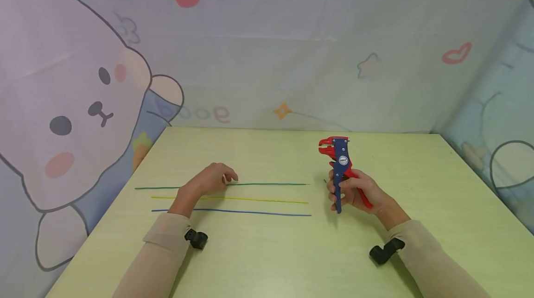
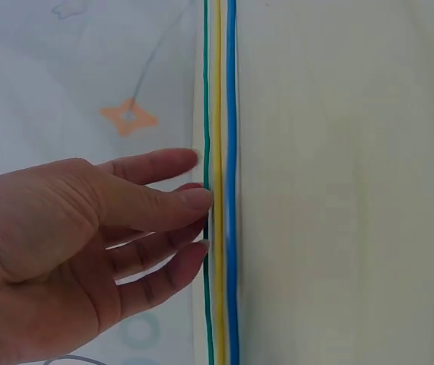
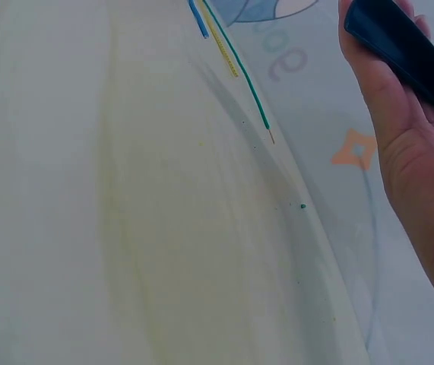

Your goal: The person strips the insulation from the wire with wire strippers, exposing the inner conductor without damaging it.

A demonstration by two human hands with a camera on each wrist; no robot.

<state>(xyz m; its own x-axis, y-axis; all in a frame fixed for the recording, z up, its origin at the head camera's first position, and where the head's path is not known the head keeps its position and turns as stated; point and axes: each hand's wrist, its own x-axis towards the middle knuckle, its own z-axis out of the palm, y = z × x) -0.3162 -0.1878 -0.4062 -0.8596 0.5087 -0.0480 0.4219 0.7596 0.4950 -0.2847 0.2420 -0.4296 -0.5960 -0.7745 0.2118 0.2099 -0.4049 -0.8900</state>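
Observation:
My left hand is low at the green wire, pinching it between thumb and a fingertip, while the index finger stands off it in the left wrist view. The green wire's right end shows a short bare copper tip. Nearer me lie a yellow wire and a blue wire, both about parallel to the green one. My right hand grips the handles of a red and navy wire stripper, held upright with its red head facing left. Only a dark handle of it shows in the right wrist view.
A tiny green piece lies on the pale yellow table, to the right of the green wire's bare tip. A printed cloth hangs behind the table's back edge and along the sides.

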